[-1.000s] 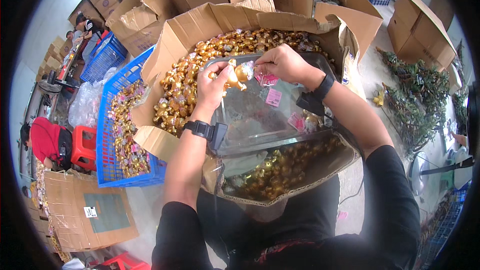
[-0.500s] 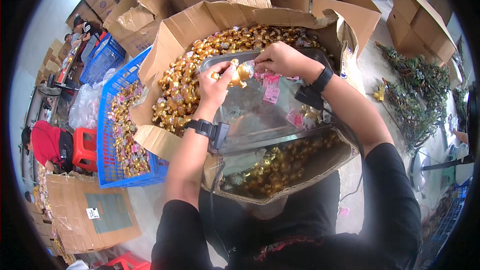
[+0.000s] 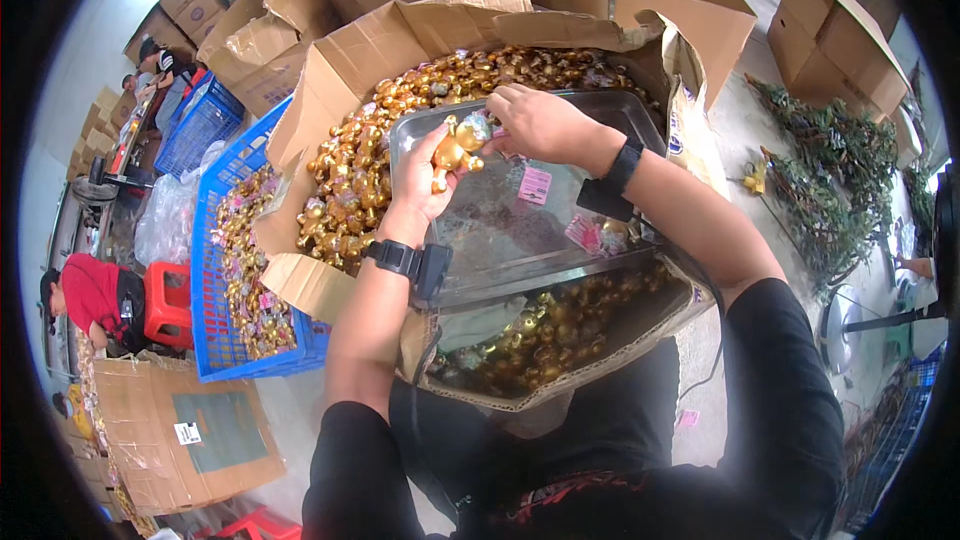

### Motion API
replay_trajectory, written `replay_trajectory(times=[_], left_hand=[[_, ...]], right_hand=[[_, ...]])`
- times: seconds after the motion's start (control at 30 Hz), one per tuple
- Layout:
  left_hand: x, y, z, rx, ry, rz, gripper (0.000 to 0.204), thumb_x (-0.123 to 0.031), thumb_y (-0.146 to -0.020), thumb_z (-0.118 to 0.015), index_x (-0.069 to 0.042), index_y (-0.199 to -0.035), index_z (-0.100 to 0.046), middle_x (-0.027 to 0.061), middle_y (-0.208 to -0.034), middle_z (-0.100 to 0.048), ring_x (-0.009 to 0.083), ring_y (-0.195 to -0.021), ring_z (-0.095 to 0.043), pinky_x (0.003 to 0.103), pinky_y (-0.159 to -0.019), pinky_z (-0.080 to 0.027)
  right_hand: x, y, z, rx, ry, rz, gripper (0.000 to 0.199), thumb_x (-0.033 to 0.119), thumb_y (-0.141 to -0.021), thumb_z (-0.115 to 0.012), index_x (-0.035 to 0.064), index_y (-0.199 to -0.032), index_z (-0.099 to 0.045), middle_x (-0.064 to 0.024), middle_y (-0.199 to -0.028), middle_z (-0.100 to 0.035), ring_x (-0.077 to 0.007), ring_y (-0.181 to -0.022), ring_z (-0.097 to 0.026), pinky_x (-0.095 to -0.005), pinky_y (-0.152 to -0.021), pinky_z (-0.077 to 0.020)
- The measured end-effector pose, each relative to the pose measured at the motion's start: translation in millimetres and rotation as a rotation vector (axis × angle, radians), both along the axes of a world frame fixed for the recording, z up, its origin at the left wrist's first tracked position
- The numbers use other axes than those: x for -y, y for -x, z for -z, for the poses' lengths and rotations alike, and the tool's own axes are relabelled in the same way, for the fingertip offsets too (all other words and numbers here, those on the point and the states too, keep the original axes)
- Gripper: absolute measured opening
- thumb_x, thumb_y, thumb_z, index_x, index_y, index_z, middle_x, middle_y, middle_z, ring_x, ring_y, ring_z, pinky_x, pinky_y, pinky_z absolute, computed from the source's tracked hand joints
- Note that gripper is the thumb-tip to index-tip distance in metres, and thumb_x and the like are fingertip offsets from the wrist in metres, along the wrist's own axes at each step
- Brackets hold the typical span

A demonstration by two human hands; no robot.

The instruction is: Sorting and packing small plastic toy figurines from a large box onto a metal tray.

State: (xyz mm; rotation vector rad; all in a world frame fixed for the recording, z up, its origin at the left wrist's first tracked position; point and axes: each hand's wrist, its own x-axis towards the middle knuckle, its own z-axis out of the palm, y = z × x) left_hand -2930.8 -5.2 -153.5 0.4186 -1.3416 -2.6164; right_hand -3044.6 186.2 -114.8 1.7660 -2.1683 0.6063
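Observation:
My left hand (image 3: 422,180) holds a small gold figurine (image 3: 452,152) above a shallow metal tray (image 3: 500,240). My right hand (image 3: 540,123) pinches a shiny tag or wrapper (image 3: 474,129) at the top of that figurine. Both wrists wear black bands. Pink labels (image 3: 536,183) lie on the tray. The tray rests over a lower carton (image 3: 560,340) of gold figurines on my lap. Behind it stands a big open cardboard box (image 3: 330,90) heaped with the same gold pieces.
A blue plastic crate (image 3: 215,270) with more gold pieces stands at left, beside a red stool (image 3: 170,305) and a person in red (image 3: 90,295). Cardboard boxes (image 3: 830,30) ring the area. Green sprigs (image 3: 830,190) lie on the floor at right.
Both hands have shifted slightly toward the tray's far edge, still working on the gold figurine; the right hand's fingers now sit at its top.

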Motion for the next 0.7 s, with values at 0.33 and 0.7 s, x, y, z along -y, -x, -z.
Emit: replay_trajectory(times=[0.33,0.7], left_hand=[[7,4,15,0.012,-0.149,0.026,0.022,-0.025,-0.094,-0.064,-0.008,-0.109,-0.063,0.0054,-0.100,-0.069,0.0169,-0.086,-0.067,0.029,-0.067,-0.055],[17,3,10,-0.031,0.785,-0.017,0.025,-0.023,-0.093,-0.069,0.000,-0.103,-0.067,0.0068,-0.090,-0.070,0.0085,-0.077,-0.062,0.024,-0.069,-0.050]], right_hand=[[5,-1,8,-0.126,0.025,0.064,0.049,0.045,-0.086,-0.064,-0.0018,-0.096,-0.052,-0.0185,-0.094,-0.060,-0.0360,-0.095,-0.060,-0.0425,-0.083,-0.0493],[-24,48,-10,0.488,0.040,0.260,0.033,0.029,-0.090,-0.067,-0.0015,-0.104,-0.065,-0.0180,-0.092,-0.070,-0.0318,-0.085,-0.067,-0.0391,-0.076,-0.0522]])
